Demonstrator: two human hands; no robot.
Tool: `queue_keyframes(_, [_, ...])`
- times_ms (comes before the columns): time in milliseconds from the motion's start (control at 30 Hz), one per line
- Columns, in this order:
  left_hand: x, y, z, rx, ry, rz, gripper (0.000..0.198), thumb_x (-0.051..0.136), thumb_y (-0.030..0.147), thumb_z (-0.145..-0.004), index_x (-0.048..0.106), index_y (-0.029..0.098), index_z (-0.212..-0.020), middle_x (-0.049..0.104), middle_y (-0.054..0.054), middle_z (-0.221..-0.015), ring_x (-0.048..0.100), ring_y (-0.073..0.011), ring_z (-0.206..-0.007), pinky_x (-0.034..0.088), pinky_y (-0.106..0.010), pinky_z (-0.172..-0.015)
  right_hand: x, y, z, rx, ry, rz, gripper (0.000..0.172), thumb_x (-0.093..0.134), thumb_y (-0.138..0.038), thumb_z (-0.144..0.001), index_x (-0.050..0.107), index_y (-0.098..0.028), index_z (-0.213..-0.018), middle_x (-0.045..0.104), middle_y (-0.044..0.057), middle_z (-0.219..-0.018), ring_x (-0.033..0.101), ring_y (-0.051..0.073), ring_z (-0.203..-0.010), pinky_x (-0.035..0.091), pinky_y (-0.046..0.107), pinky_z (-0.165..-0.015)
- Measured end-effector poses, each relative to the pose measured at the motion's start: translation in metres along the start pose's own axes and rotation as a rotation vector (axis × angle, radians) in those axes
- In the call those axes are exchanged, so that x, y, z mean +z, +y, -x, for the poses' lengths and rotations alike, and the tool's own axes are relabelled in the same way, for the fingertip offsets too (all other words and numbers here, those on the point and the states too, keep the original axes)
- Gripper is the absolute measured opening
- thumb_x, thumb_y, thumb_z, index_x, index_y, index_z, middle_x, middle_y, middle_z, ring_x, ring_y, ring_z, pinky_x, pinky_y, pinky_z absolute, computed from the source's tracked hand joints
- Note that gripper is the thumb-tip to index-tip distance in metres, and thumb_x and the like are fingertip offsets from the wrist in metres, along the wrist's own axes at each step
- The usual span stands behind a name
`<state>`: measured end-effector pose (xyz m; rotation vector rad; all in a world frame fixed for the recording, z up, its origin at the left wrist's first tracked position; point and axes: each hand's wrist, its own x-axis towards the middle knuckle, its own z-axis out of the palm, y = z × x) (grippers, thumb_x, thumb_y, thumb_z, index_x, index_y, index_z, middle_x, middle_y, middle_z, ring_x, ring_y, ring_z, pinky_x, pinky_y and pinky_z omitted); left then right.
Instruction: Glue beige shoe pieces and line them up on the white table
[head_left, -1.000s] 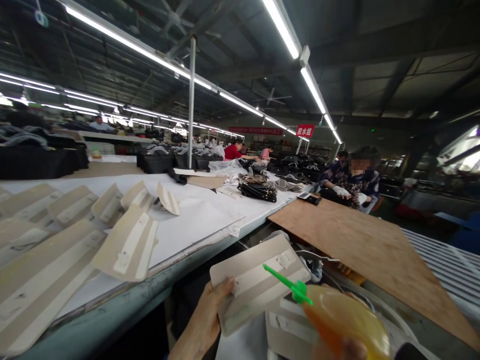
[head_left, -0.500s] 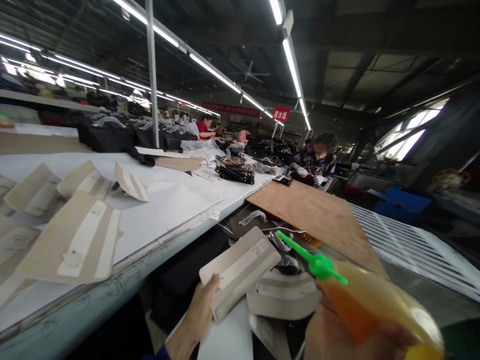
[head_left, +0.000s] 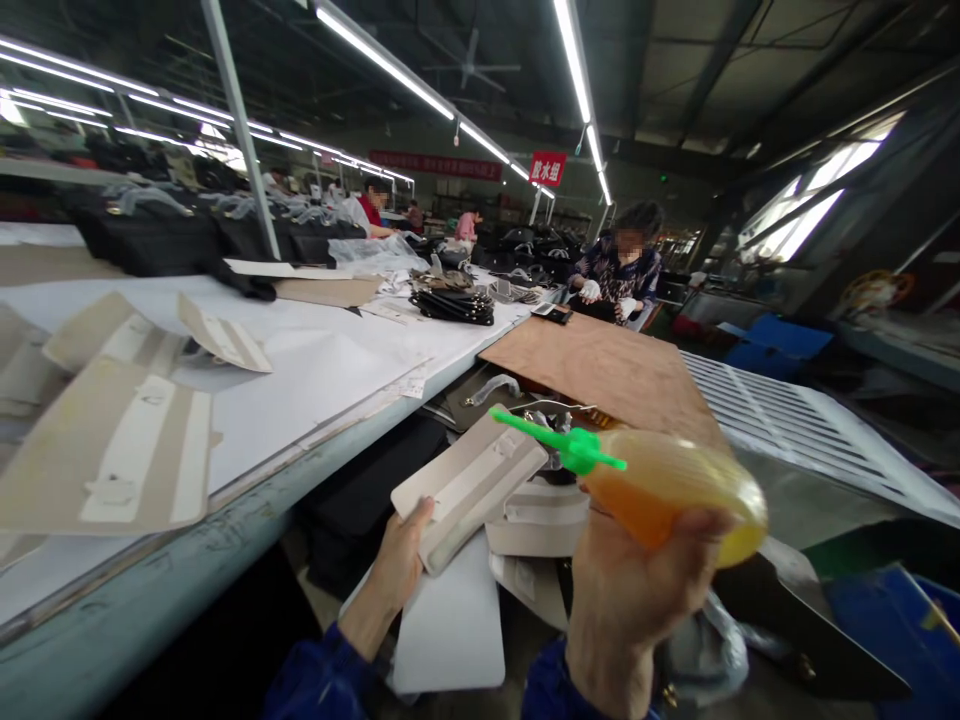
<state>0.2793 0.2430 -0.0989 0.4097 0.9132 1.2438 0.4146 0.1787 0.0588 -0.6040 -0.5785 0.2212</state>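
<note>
My left hand (head_left: 401, 560) grips the near left corner of a beige panel (head_left: 469, 485) with pale strips along it, thumb on top. My right hand (head_left: 637, 580) is wrapped round a clear squeeze bottle (head_left: 682, 480) of orange-yellow liquid, tilted nearly level. Its green nozzle (head_left: 577, 450) points left, and the tip appears over the panel's far edge; whether it touches I cannot tell. Below the held panel are a white panel (head_left: 450, 640) and more beige pieces (head_left: 540, 525).
A white-covered table (head_left: 322, 370) on the left bears several beige panels (head_left: 112, 450) and a stack of black pieces (head_left: 452, 305). A brown board (head_left: 600, 360) lies ahead, beside a white slatted rack (head_left: 795, 440). A co-worker (head_left: 619, 270) in white gloves works beyond it.
My right hand has brought the bottle left and up, so its nozzle now overlaps the panel's far end. The left hand keeps its hold on the panel. The view has shifted slightly.
</note>
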Motion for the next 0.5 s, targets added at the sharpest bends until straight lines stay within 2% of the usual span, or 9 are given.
queue_keyframes(100, [-0.001,-0.003,-0.001,0.006,0.006,-0.001,0.023,0.062,0.012,-0.087,0.068,0.01,-0.11,0.08,-0.012,-0.093,0.072,-0.028,-0.102,0.056,-0.04,-0.092,-0.016,0.013,0.005,0.049,-0.026,0.063,0.049,0.068,-0.052,-0.077,0.06,-0.02,-0.114,0.056,0.006,-0.109,0.058,0.022,-0.097,0.051,0.032,-0.069])
queue_keyframes(167, [-0.001,-0.003,0.002,0.0,-0.02,0.012,0.025,0.067,0.012,-0.084,0.068,0.01,-0.109,0.08,-0.011,-0.093,0.072,-0.0285,-0.104,0.056,-0.038,-0.093,-0.024,0.018,0.004,0.018,-0.074,0.205,0.053,0.069,-0.05,-0.075,0.059,-0.019,-0.117,0.058,0.007,-0.11,0.058,0.022,-0.096,0.049,0.036,-0.079])
queue_keyframes(267, [0.002,0.002,0.01,-0.019,-0.068,0.041,0.031,0.075,0.015,-0.077,0.068,0.008,-0.106,0.08,-0.013,-0.091,0.072,-0.0316,-0.103,0.057,-0.039,-0.09,-0.028,0.016,0.0,-0.052,-0.149,0.449,0.053,0.072,-0.053,-0.072,0.06,-0.025,-0.115,0.058,0.004,-0.109,0.056,0.022,-0.099,0.043,0.038,-0.089])
queue_keyframes(367, [0.009,0.011,0.022,-0.037,-0.064,0.075,0.039,0.082,0.023,-0.072,0.067,0.008,-0.104,0.08,-0.014,-0.086,0.074,-0.0343,-0.095,0.06,-0.041,-0.081,-0.021,0.006,-0.001,-0.083,-0.181,0.571,0.052,0.072,-0.06,-0.071,0.061,-0.029,-0.111,0.059,0.001,-0.107,0.054,0.022,-0.099,0.042,0.035,-0.087])
queue_keyframes(433, [0.017,0.018,0.031,-0.026,-0.03,0.101,0.043,0.086,0.026,-0.067,0.065,0.01,-0.101,0.08,-0.012,-0.082,0.075,-0.033,-0.091,0.06,-0.038,-0.076,-0.015,-0.001,-0.001,-0.091,-0.195,0.599,0.047,0.07,-0.058,-0.075,0.059,-0.03,-0.111,0.06,0.001,-0.106,0.055,0.021,-0.097,0.044,0.033,-0.083])
queue_keyframes(500, [0.029,0.026,0.039,0.008,-0.002,0.129,0.045,0.09,0.028,-0.06,0.065,0.014,-0.096,0.08,-0.008,-0.078,0.075,-0.0306,-0.087,0.059,-0.034,-0.072,-0.011,-0.007,-0.003,-0.143,-0.274,0.583,0.041,0.065,-0.056,-0.081,0.057,-0.03,-0.112,0.061,0.001,-0.103,0.057,0.021,-0.092,0.046,0.033,-0.079])
